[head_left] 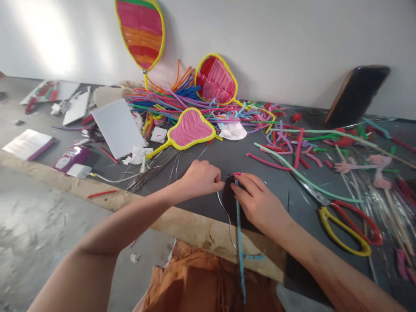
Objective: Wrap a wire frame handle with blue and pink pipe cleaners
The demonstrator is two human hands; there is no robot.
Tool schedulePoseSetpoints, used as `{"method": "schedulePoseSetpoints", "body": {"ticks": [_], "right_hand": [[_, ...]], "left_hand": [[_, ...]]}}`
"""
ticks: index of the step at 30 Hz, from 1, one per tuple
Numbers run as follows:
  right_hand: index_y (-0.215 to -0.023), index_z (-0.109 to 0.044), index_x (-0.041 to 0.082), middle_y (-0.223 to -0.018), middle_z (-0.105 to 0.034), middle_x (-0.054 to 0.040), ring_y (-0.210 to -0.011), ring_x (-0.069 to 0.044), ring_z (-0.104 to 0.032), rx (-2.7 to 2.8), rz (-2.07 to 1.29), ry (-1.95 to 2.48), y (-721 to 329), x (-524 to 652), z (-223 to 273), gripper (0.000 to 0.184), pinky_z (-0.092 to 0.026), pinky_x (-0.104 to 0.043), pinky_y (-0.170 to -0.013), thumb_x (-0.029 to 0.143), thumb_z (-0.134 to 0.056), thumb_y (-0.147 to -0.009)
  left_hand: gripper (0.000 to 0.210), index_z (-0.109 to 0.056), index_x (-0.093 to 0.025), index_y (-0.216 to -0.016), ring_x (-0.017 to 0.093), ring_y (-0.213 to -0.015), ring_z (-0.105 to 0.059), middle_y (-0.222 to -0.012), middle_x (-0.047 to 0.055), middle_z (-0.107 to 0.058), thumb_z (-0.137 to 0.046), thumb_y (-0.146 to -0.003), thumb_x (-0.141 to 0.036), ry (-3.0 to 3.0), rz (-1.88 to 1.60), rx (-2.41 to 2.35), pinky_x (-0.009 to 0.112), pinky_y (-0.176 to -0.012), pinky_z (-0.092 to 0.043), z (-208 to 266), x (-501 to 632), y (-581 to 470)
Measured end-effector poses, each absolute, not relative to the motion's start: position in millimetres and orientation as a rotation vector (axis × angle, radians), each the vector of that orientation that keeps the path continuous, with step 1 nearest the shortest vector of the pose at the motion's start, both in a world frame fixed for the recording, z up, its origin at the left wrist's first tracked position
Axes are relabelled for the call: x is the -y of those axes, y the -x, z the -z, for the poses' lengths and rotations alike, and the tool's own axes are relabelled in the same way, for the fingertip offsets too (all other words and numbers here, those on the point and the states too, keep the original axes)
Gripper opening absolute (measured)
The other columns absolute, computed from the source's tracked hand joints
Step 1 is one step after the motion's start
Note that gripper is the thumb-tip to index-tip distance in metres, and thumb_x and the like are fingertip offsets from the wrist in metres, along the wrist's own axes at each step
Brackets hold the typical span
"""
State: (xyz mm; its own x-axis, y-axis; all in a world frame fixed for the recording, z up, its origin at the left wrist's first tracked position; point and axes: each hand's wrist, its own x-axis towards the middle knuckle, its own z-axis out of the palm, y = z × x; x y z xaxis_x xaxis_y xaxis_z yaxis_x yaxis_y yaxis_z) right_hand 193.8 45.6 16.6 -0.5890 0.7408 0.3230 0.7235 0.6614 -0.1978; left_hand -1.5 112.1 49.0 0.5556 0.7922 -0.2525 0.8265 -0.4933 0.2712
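My left hand [203,177] is closed in a pinch on a thin silvery wire [229,225], which curves down over the table's front edge. Close beside it, the fingertips of my right hand [256,197] hold the top of a light blue pipe cleaner [239,238] that hangs straight down toward my lap. A small pink piece [238,173] shows at those fingertips, and a short length of wire spans the gap between both hands. Behind my hands lies a pink fan-shaped panel [190,129] with a yellow fuzzy rim and handle.
Scissors [344,225] with red and yellow handles lie right of my right hand. Behind are a pipe cleaner pile [169,102], two more rimmed panels [141,32] and a leaning phone [355,95]. At left are a white card [117,128] and a purple box [71,158].
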Motion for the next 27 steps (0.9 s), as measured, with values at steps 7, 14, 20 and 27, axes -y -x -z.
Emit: {"method": "schedulePoseSetpoints", "body": {"ticks": [7,14,20,27], "right_hand": [[-0.107,-0.065,0.016,-0.101,-0.067,-0.0103,-0.092,-0.024,-0.056,2.392,-0.095,1.215,-221,-80,-24,0.027,-0.046,-0.042,-0.085,0.014,-0.045,-0.089],[-0.092,-0.069,0.015,-0.083,-0.067,-0.0073,-0.078,-0.021,-0.054,2.475,-0.094,1.146,-207,-99,-8,0.022,-0.045,-0.035,-0.078,0.014,-0.047,-0.088],[-0.091,-0.068,0.014,-0.082,-0.065,-0.0071,-0.079,-0.021,-0.05,2.492,-0.15,1.095,-210,-99,0,0.022,-0.043,-0.032,-0.079,0.011,-0.047,-0.087],[-0.09,-0.068,0.015,-0.08,-0.065,-0.0087,-0.08,-0.022,-0.05,2.512,-0.199,1.079,-210,-96,-2,0.025,-0.043,-0.033,-0.077,0.009,-0.043,-0.087]], "left_hand": [[0.021,-0.065,-0.02,-0.065,0.02,-0.069,-0.06,-0.063,0.002,-0.065,-0.049,-0.073,-0.03,-2.396,0.235,-1.379,0.035,-0.074,-0.038,-57,-117,-5],[0.019,-0.065,-0.02,-0.065,0.02,-0.07,-0.06,-0.062,0.002,-0.064,-0.049,-0.073,-0.027,-2.434,0.152,-1.408,0.036,-0.076,-0.038,-49,-116,-5],[0.02,-0.064,-0.019,-0.061,0.017,-0.064,-0.057,-0.058,0.002,-0.061,-0.047,-0.071,-0.022,-2.475,0.011,-1.38,0.033,-0.073,-0.036,-38,-114,-3],[0.02,-0.062,-0.018,-0.058,0.015,-0.062,-0.055,-0.055,0.001,-0.059,-0.046,-0.071,-0.018,-2.489,-0.049,-1.362,0.032,-0.071,-0.034,-33,-112,-2]]}}
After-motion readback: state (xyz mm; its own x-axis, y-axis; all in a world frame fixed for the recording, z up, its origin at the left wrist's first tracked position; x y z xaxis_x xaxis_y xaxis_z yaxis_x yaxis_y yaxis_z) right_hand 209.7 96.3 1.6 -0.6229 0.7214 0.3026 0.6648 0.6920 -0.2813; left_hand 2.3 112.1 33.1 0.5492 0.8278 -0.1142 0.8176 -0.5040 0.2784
